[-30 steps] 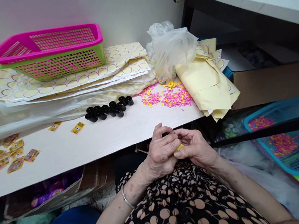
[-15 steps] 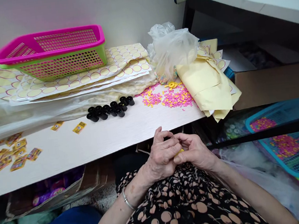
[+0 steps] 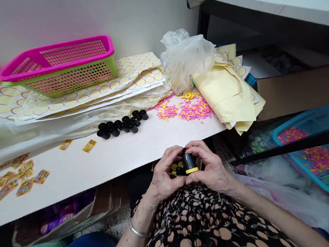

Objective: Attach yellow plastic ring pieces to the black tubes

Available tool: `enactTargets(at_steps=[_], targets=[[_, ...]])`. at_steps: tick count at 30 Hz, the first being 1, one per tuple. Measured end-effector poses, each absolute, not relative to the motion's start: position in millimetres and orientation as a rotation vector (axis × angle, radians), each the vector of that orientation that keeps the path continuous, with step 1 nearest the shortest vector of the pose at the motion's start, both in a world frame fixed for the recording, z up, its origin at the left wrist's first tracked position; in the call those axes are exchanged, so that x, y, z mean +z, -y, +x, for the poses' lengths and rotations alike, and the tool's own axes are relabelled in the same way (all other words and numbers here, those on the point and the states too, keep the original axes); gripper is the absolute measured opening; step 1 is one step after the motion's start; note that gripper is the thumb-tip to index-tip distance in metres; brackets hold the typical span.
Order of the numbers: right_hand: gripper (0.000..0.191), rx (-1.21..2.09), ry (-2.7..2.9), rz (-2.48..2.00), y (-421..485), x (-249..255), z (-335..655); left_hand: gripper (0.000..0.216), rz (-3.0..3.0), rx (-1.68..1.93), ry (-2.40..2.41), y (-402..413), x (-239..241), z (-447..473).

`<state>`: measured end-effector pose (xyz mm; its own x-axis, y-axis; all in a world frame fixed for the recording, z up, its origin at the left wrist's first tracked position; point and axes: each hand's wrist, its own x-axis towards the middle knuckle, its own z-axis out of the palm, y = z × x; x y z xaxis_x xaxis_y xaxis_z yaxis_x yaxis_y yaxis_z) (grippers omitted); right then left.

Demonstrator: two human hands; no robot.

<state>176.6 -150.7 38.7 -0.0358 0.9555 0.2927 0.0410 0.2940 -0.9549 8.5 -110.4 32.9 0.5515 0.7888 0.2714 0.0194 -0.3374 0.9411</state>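
Observation:
Between my hands, over my lap, is a small black cylinder point(image 3: 189, 162) with a yellow rim at its lower end. My right hand point(image 3: 210, 166) curls around its right side, thumb at the bottom and fingers at the top. From the left, my left hand point(image 3: 166, 174) closes on it with fingertips near the top and thumb near the yellow rim. Several black pieces with yellow ends point(image 3: 176, 167) show below, in the gap between my hands. On the table beyond stands a cluster of similar black cylinders point(image 3: 122, 125).
Pink and yellow beads point(image 3: 194, 107) lie scattered by a plastic bag point(image 3: 188, 57) and folded yellow paper point(image 3: 228, 94). Small printed cards point(image 3: 25, 177) lie at left. A pink-and-green basket point(image 3: 70, 76) rests on sticker sheets point(image 3: 144, 80). At right sits a blue basket point(image 3: 317, 185).
My hands have spread a little apart and turned, bringing the black cylinder into sight where only a bit of yellow showed before. The view has shifted slightly.

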Motion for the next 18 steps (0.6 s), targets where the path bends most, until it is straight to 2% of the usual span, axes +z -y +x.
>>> enactTargets(at_steps=[3, 11, 18], targets=[[0.052, 0.922, 1.472, -1.056, 150, 41, 176, 0.065, 1.724, 0.911, -0.670, 112, 30, 11], [0.055, 1.033, 1.495, -1.013, 159, 36, 176, 0.051, 1.960, 1.088, -0.752, 121, 35, 15], [0.042, 0.914, 1.597, -1.120, 163, 37, 171, 0.042, 2.011, 1.114, -0.774, 125, 40, 15]])
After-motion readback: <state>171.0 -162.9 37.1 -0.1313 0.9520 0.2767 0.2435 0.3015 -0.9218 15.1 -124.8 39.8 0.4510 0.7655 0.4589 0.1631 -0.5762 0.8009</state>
